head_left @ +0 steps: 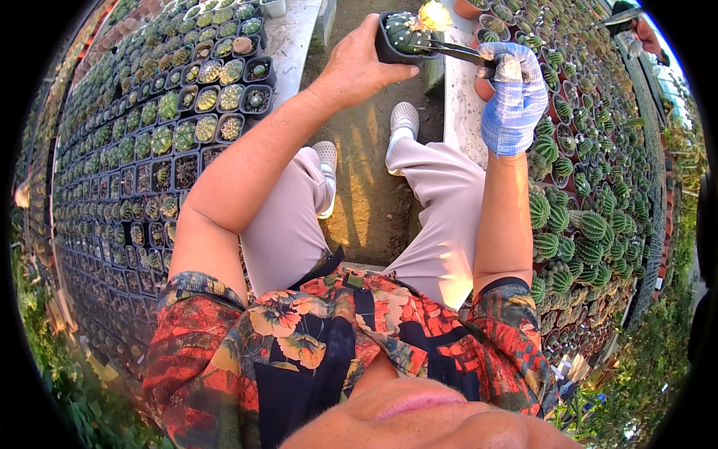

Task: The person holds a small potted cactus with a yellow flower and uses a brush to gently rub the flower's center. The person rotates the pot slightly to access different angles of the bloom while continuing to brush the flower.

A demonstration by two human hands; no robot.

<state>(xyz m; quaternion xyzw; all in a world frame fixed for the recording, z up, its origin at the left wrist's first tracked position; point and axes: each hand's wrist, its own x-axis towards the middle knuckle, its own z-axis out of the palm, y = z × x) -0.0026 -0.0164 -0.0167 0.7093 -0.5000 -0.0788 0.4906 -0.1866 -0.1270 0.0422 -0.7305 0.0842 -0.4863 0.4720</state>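
My bare left hand (pixel 359 67) grips a dark square plastic pot (pixel 391 53) from its side, the thumb along the near wall. In the pot sits a round dark green cactus (pixel 401 31) with pale woolly areoles and a pale yellow, open flower (pixel 433 17) on its right. My right hand (pixel 513 95), in a blue-and-white knit glove, holds black tweezers (pixel 463 51). Their pointed tips reach the cactus's right side, just below the flower; whether they touch it I cannot tell.
Benches on both sides are packed with potted cacti: square black pots (pixel 210 98) at left, ribbed cacti (pixel 592 224) in round pots at right. Pale bench edges (pixel 289 50) border the dirt aisle (pixel 356 185) under my feet. A person's hand (pixel 648 36) shows at upper right.
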